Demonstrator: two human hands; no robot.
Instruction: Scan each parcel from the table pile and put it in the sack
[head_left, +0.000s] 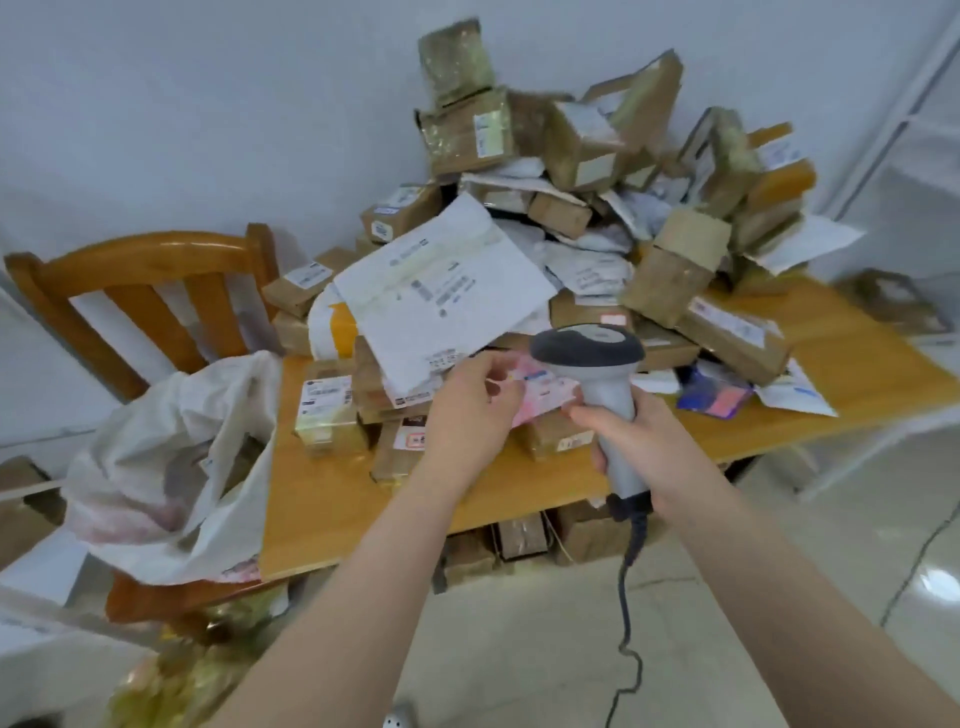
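Shipping labels on the white mailer (441, 291) and the cardboard boxes (332, 421) are too blurred to read.

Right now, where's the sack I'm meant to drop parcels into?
In the head view the white sack is on the left, draped against the left end of the table, with the wooden chair behind it.
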